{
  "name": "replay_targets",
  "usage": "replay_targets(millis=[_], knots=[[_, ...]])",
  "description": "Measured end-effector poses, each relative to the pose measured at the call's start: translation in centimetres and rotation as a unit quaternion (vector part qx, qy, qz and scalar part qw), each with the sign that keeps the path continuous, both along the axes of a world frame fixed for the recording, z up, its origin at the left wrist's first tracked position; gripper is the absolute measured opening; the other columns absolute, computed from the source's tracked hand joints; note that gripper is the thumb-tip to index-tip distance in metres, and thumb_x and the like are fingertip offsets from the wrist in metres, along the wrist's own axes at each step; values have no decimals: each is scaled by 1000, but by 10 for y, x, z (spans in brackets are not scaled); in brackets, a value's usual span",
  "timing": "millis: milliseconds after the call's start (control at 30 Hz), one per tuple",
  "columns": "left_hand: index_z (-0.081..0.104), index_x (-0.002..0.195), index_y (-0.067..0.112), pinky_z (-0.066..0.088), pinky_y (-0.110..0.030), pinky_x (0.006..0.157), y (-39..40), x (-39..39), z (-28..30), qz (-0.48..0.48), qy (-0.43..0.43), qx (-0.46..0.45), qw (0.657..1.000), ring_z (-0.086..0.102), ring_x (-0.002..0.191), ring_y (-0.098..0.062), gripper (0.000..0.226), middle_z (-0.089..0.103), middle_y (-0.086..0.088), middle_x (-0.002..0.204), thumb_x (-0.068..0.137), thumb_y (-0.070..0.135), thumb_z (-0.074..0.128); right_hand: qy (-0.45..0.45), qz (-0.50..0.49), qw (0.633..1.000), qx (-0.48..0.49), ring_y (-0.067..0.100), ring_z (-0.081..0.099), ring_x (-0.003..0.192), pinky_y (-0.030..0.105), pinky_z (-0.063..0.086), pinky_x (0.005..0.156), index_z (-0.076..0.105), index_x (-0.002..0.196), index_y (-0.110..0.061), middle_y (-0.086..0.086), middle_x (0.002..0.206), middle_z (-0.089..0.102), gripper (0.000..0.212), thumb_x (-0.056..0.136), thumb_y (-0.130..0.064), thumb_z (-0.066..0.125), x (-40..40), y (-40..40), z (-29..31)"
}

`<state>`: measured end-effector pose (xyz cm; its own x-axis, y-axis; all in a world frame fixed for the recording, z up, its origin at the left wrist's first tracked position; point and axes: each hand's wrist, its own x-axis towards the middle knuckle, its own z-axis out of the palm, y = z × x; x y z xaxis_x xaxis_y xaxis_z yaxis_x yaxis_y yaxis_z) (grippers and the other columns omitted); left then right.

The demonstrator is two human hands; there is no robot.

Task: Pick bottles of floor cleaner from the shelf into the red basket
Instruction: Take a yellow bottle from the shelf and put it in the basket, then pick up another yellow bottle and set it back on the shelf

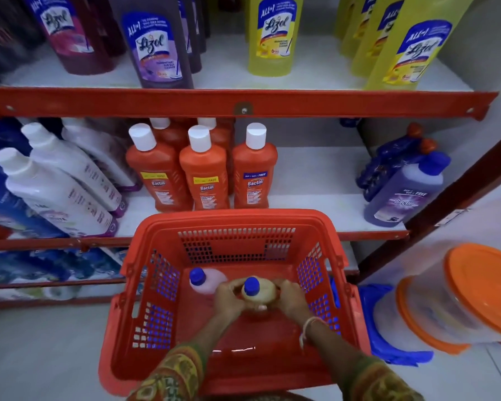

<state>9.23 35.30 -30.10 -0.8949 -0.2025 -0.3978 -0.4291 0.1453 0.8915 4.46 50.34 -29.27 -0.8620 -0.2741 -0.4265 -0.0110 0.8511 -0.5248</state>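
Two patterned green-and-orange sleeves reach down into the red perforated plastic basket on the pale floor. The left hand and right hand wrap closed around a pale yellowish bottle with a blue cap, held upright inside the basket. Just beside it stands a pink blue-capped bottle. Orange white-capped bottles line the shelf behind.

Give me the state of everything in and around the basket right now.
Basket: on floor, open, holding two bottles.
Pink bottle: upright inside, capped, free.
Yellow bottle: capped, gripped by both hands.
Left hand: closed on it.
Right hand: closed on it.
Orange bottles: upright on shelf, capped.
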Motion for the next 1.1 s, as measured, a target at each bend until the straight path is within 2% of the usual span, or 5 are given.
replay_targets(millis=[133,233,633,700,1100], knots=[[70,98,4,50,-14,65,-4,7,-10,5,16,-12,1000,59,66,11,79,71,-4,85,25,24,91,1,24,999,36,31,65,108,35,51,87,64,115,-23,12,111,73,37,78,-17,67,2,-3,-3],[69,102,1,47,-10,64,-2,10,-8,-17,19,-29,999,58,65,15,69,71,-7,89,38,1,93,8,40,998,49,32,65,108,36,51,86,63,116,-23,12,111,73,37,79,-21,67,2,-2,-5],[64,107,23,54,-38,87,-17,18,16,-117,35,-125,985,67,96,-18,70,71,-1,103,44,1,84,-6,152,987,59,33,61,113,36,50,91,60,118,-16,15,119,68,43,76,-21,69,-9,0,21],[62,113,15,53,-27,86,-21,21,32,-128,47,-136,981,65,98,-13,67,68,2,106,52,-7,79,-7,180,983,41,27,60,115,32,48,95,59,120,-19,10,122,67,49,73,-20,73,-16,3,38],[70,105,20,48,-18,85,-16,-67,232,-68,326,-132,934,64,98,-1,25,72,9,102,80,18,73,199,51,920,-334,3,69,91,19,55,80,66,107,-28,-8,100,74,34,76,-19,78,-85,31,234]])
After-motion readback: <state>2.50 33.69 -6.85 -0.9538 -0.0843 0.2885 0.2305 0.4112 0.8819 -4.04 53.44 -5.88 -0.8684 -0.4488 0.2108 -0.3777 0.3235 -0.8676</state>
